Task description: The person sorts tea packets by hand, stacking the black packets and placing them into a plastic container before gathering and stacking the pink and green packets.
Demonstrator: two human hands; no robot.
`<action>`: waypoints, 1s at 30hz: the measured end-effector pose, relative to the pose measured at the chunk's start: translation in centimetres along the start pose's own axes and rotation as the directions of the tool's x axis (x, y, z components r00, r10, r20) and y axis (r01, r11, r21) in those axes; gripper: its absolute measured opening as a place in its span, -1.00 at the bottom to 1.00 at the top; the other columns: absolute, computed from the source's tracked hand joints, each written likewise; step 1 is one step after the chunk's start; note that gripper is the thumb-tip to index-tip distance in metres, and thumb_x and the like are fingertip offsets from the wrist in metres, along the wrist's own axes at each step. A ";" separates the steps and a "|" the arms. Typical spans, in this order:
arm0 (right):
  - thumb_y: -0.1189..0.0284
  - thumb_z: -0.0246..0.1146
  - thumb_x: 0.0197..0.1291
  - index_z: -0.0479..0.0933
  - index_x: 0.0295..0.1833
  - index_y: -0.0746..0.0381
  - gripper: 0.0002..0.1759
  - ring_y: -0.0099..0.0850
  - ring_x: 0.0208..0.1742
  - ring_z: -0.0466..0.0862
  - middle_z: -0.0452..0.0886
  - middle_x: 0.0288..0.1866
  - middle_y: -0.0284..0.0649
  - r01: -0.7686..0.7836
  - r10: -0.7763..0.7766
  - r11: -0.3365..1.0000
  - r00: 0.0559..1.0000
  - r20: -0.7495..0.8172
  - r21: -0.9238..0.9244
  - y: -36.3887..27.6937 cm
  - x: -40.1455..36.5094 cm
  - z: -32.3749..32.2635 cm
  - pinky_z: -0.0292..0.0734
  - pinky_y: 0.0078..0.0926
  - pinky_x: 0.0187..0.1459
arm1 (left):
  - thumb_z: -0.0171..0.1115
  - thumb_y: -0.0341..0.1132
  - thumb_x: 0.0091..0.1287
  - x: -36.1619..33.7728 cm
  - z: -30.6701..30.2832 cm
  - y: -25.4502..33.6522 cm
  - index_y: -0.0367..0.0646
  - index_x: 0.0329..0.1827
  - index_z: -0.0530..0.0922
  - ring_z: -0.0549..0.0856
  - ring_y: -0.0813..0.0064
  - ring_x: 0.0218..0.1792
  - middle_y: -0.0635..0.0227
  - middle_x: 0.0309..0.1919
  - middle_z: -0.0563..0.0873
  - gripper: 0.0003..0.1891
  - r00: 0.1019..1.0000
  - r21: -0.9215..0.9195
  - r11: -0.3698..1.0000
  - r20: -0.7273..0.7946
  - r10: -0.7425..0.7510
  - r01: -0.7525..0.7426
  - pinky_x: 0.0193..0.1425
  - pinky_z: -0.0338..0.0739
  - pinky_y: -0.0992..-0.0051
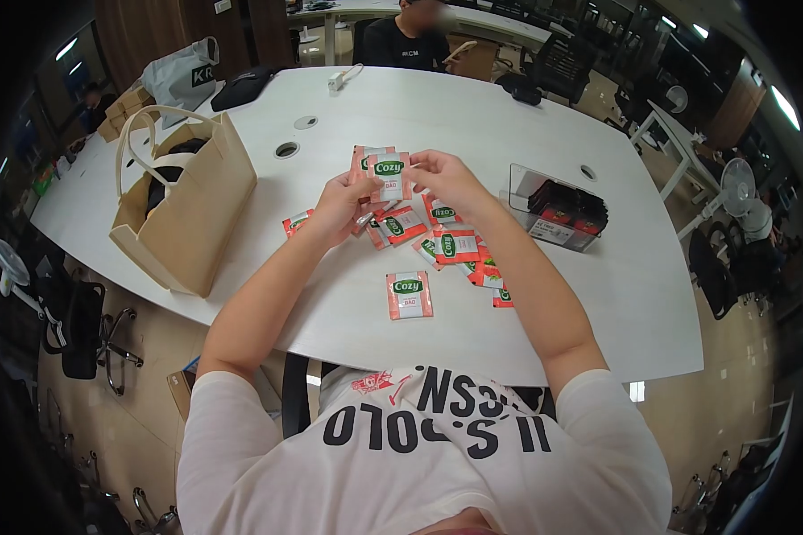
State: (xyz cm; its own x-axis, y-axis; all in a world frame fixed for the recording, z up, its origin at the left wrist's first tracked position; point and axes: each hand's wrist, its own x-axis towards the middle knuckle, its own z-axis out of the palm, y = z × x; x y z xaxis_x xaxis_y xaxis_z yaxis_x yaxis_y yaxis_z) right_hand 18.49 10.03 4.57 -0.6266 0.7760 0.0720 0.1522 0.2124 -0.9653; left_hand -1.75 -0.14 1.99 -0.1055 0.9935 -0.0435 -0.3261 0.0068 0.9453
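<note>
A pink and white Cozy tea sachet (389,181) is held up over the table, its printed face toward me. My left hand (339,210) is closed on its left side, thumb across the front. At its right edge, my right hand (451,183) pinches with thumb and fingertips. Another tea sachet (360,160) shows partly behind the held one. Below my hands lies a loose pile of similar sachets (456,246), several overlapping, some under my right forearm. One single sachet (409,295) lies flat and apart, nearer my body.
A cream tote bag (183,236) stands at the left with dark items inside. To the right is a clear acrylic holder (553,230) with dark red packets. Along the far side of the white table (330,308) are a charger (337,82) and black pouches. A person (406,45) sits opposite.
</note>
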 end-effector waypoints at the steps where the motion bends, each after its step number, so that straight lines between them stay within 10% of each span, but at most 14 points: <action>1: 0.25 0.42 0.43 0.65 0.16 0.24 -0.65 -0.60 -0.21 0.67 0.72 -0.15 -0.35 0.006 -0.005 1.000 0.999 0.041 -0.016 0.0 -0.2 0.4 0.54 -0.57 -0.25 | 0.33 -0.26 0.52 -0.2 0.2 0.2 -0.28 0.14 0.54 0.82 0.47 0.04 0.30 -0.02 0.70 -0.70 1.000 -0.016 1.000 0.025 -0.013 0.013 0.21 0.76 0.42; 10: 0.30 0.39 0.49 0.65 0.15 0.29 -0.69 -0.66 -0.41 0.62 0.73 -0.23 -0.34 -0.040 0.039 0.999 0.999 0.025 0.011 -1.6 -1.1 0.9 0.49 -0.67 -0.38 | 0.21 -0.30 0.56 0.6 -1.1 0.4 -0.29 0.22 0.51 0.81 0.49 0.03 0.27 -0.02 0.70 -0.70 0.998 -0.014 0.999 0.043 -0.036 0.036 0.17 0.78 0.50; 16: 0.09 0.53 0.26 0.68 0.24 0.25 -0.42 -0.40 -0.11 0.77 0.78 -0.03 -0.15 0.073 -0.055 0.937 0.996 0.064 -0.342 1.7 0.7 0.2 0.70 -0.38 -0.07 | 0.01 -0.31 0.54 0.9 -2.2 2.9 -0.23 0.47 0.42 0.74 0.33 0.23 0.09 0.27 0.73 -0.54 0.992 -0.229 0.968 -0.098 0.083 -0.104 0.25 0.64 0.37; 22: 0.14 0.57 0.13 0.68 0.34 0.12 -0.34 -0.23 0.32 0.63 0.66 0.33 -0.15 0.396 -0.073 0.627 0.888 0.455 -0.671 1.6 -1.9 1.6 0.58 -0.24 0.32 | -0.10 -0.32 0.55 1.5 -4.0 3.8 -0.28 0.44 0.45 0.74 0.13 0.29 0.01 0.25 0.69 -0.54 0.995 -0.246 0.968 -0.093 0.026 -0.048 0.51 0.64 0.17; 30: 0.27 0.38 0.35 0.71 0.28 0.22 -0.55 -0.25 0.12 0.74 0.79 0.11 -0.13 0.139 0.139 0.783 0.911 0.389 -0.606 0.1 -1.6 0.8 0.62 -0.34 0.23 | -0.12 -0.32 0.55 1.3 -4.6 4.5 -0.26 0.41 0.45 0.75 0.20 0.27 0.02 0.26 0.68 -0.56 0.992 -0.221 0.974 -0.124 0.013 -0.040 0.39 0.72 0.21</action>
State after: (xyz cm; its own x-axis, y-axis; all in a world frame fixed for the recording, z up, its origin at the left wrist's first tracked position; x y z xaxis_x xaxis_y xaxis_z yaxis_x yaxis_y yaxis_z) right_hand 18.91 8.35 4.16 -0.8468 0.5051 -0.1665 0.4951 0.6342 -0.5939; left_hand -7.64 0.67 4.67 -0.2253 0.9717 -0.0714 -0.5213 -0.0583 0.8514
